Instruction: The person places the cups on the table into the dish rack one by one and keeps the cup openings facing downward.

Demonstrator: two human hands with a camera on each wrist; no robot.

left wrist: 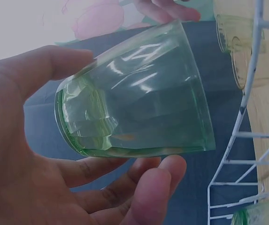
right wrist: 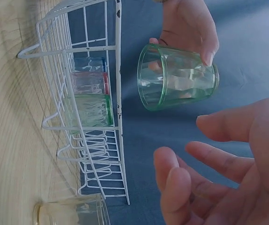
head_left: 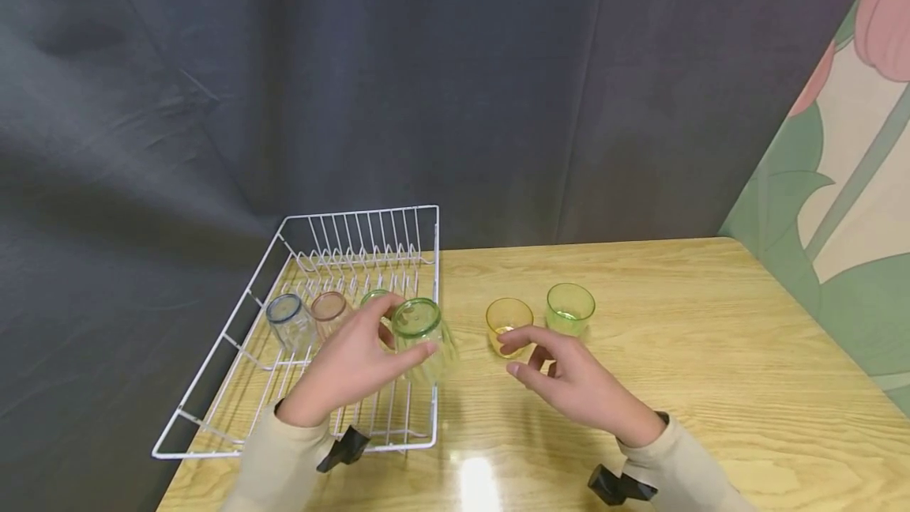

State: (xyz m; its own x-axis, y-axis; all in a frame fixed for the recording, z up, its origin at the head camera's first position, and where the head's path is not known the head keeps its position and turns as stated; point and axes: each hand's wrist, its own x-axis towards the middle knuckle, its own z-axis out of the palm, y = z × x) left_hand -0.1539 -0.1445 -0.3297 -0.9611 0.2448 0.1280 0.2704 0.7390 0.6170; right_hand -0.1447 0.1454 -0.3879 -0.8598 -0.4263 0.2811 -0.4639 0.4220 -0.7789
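My left hand (head_left: 348,362) grips a clear green drinking glass (head_left: 421,330) between thumb and fingers near its base. Base up and mouth down, the glass hangs over the right side of the white wire dish rack (head_left: 437,259). Loosely bent and holding nothing, my right hand (head_left: 576,385) hovers beside a yellow glass (head_left: 509,313) on the table; its fingers overlap that glass in the head view. Inside the rack a blue glass (head_left: 286,318), a pink glass (head_left: 329,311) and another green glass (right wrist: 93,110) stand upside down in a row.
A lime green glass (head_left: 571,306) stands upright behind and right of the yellow one on the wooden table (head_left: 682,322). Thin wire prongs (head_left: 355,255) rise at the rack's back. A dark curtain (head_left: 455,101) hangs behind, and a flower-patterned wall (head_left: 839,204) borders the right.
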